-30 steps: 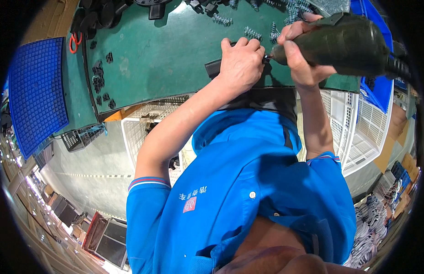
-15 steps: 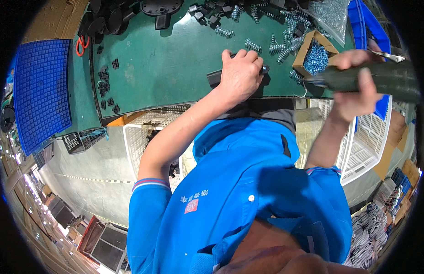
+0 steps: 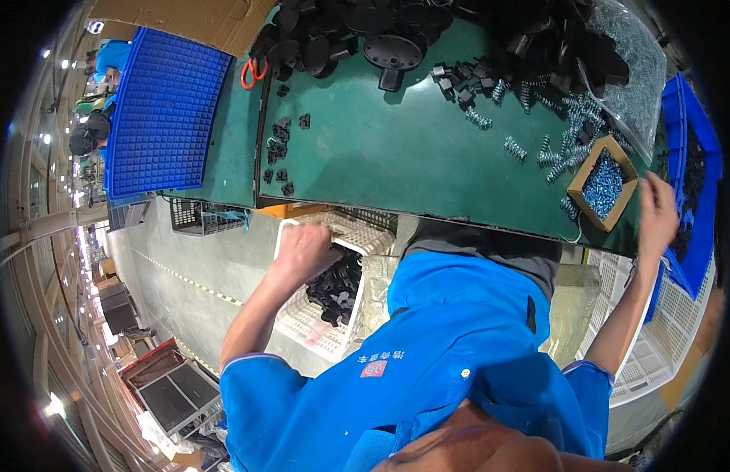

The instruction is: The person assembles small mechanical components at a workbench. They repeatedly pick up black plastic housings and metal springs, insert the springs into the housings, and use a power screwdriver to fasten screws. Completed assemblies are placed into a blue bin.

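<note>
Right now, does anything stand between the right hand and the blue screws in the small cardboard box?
Only the right wall of the cardboard box stands between the right hand and the blue screws; the box's top is open, with nothing visible over them.

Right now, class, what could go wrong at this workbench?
The right hand is close to the open box of screws near the table's front edge; a bump might spill them. Loose springs lie scattered around there and could roll or mix with spilled screws.
</note>
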Action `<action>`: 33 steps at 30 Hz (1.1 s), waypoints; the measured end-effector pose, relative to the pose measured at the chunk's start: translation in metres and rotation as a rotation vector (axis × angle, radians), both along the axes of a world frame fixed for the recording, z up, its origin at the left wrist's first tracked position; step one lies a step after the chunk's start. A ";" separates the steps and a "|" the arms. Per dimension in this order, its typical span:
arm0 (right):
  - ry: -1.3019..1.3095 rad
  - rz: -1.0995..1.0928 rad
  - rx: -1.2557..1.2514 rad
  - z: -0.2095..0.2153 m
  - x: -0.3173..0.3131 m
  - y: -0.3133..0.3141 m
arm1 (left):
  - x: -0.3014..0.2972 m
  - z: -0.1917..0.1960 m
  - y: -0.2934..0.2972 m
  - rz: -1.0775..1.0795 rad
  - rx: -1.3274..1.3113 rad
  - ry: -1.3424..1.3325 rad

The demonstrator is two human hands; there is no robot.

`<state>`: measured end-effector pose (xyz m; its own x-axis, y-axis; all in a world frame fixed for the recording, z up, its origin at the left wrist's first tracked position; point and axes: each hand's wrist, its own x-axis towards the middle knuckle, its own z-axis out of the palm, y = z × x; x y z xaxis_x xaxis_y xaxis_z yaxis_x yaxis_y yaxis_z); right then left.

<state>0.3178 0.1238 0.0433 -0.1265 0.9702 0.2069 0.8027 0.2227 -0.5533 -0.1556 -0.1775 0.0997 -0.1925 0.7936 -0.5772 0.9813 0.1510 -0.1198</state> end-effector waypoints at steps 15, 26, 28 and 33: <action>-0.286 0.032 -0.007 -0.031 -0.060 -0.004 | -0.044 -0.078 0.309 0.231 0.654 -0.031; 0.524 -0.518 -0.173 -0.034 0.100 -0.124 | -0.073 -0.086 0.210 0.694 0.612 -0.923; 0.535 -0.555 -0.345 -0.044 0.113 -0.153 | -0.053 -0.074 0.191 0.672 0.450 -1.013; 0.701 -0.611 -0.329 -0.065 0.095 -0.164 | 0.042 -0.052 0.185 0.406 0.206 -1.242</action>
